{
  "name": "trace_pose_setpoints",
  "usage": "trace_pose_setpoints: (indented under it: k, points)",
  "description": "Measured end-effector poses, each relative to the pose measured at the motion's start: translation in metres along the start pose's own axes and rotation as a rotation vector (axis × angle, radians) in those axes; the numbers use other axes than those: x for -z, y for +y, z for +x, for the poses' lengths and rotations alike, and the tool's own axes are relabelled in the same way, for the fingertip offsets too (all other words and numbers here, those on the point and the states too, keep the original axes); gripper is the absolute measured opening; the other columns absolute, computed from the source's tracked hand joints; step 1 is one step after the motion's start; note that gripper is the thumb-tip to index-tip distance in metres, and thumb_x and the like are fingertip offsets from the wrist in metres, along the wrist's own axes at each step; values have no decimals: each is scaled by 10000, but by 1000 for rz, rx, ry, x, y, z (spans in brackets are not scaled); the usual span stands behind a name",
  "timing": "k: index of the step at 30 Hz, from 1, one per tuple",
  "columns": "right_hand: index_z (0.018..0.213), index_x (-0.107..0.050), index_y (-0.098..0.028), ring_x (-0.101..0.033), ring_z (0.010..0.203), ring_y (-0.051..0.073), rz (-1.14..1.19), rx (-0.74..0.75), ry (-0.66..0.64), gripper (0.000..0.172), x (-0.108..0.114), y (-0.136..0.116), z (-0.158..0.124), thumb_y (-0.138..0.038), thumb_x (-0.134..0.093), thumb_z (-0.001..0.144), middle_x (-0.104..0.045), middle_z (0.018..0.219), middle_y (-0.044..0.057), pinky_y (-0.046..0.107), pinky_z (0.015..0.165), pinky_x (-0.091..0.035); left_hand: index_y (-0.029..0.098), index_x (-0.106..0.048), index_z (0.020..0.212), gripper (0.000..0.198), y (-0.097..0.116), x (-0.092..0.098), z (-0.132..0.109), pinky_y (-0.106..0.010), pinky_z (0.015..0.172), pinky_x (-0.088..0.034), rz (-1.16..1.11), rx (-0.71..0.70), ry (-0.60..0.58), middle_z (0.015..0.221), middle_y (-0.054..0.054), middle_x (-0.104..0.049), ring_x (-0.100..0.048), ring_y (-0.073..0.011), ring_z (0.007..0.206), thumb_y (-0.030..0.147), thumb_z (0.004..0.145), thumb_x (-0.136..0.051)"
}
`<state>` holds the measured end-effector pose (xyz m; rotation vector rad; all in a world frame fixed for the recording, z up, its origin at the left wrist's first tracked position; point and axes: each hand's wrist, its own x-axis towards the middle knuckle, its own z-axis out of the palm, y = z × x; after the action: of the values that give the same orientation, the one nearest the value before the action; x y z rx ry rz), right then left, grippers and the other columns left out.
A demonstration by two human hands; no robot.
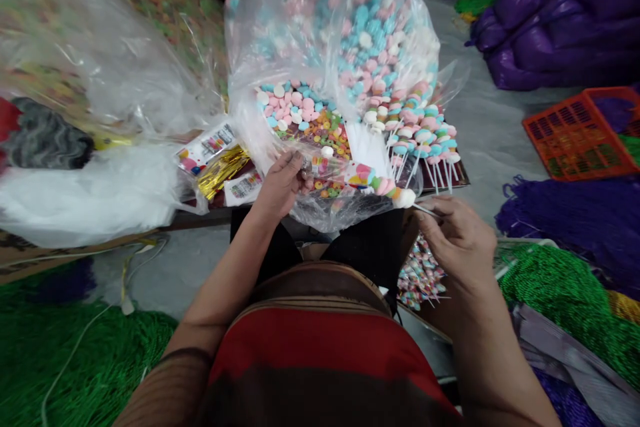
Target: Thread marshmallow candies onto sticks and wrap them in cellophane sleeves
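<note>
My right hand (457,233) pinches the white stick of a candy skewer (387,188), strung with a white, pink, orange and blue row of sweets. Its far end sits inside a printed clear wrapper (340,172), whose other end my left hand (287,183) grips between thumb and fingers. Beneath them lies an opened plastic bag with pink, blue and white candies (293,105) and small ring-shaped sweets (327,133). Several unwrapped candy skewers (420,123) are piled to the right, sticks toward me.
Gold twist ties (223,170) and printed wrappers (207,141) lie left of the candy. A large clear bag (100,33) stands farther left. Wrapped skewers (423,273) fill a box below my right hand. An orange crate (580,137) and green netting (575,300) are at the right.
</note>
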<state>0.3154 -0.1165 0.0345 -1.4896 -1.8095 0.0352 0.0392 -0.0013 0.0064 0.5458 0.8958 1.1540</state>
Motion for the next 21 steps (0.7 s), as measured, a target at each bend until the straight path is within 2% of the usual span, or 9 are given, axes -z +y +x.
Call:
trace_pose_setpoints:
  k: [3, 6, 10, 13, 16, 18, 21]
  points:
    - [830, -725, -284, -666, 649, 196, 22, -4, 52, 110, -5, 3, -1, -352, -701, 913, -726, 704, -5, 448, 888, -572, 206, -549, 764, 303, 2, -2, 0, -190, 384, -350, 3, 19, 21, 558, 73, -564, -542, -73, 418, 303, 798, -835]
    - [809, -753, -310, -603, 578, 175, -16, -20, 36, 133, -8, 7, -2, -410, -732, 895, -685, 646, -25, 491, 967, -539, 208, -558, 759, 288, 3, -5, -1, -194, 389, -358, 19, 21, 33, 552, 69, -569, -541, -75, 407, 311, 818, -820]
    - [821, -782, -309, -553, 551, 162, -38, -46, -15, 211, -10, 9, -4, -460, -682, 929, -603, 562, -30, 460, 953, -532, 211, -555, 738, 308, 5, -5, -3, -192, 392, -351, 67, -4, 22, 537, 72, -557, -537, -71, 411, 332, 809, -829]
    - [905, -780, -285, -618, 632, 175, 55, -79, -36, 220, -13, 6, -6, -429, -625, 964, -688, 673, -2, 437, 924, -548, 213, -561, 740, 305, 5, -5, -4, -189, 401, -354, 84, -34, 3, 546, 72, -559, -529, -66, 423, 347, 813, -826]
    - [959, -764, -266, -702, 826, 203, 186, -184, -20, 152, -21, 2, -12, -369, -653, 945, -762, 870, 34, 427, 926, -549, 209, -578, 737, 287, 4, -5, -3, -185, 425, -373, 76, -72, 13, 568, 64, -566, -518, -59, 443, 333, 815, -825]
    - [927, -756, -255, -701, 857, 205, 283, -306, 26, 128, -32, -1, -20, -368, -699, 911, -756, 892, 35, 397, 869, -555, 203, -600, 748, 256, 5, -7, -4, -183, 510, -446, 39, -105, 44, 636, 47, -607, -586, -70, 537, 298, 809, -830]
    - [873, -757, -234, -665, 767, 175, 427, -486, 97, 157, -54, -5, -32, -390, -737, 875, -729, 826, 14, 342, 766, -546, 211, -643, 837, 185, 10, -16, -7, -239, 759, -557, -87, -152, 43, 870, -9, -698, -721, -151, 898, 306, 841, -801]
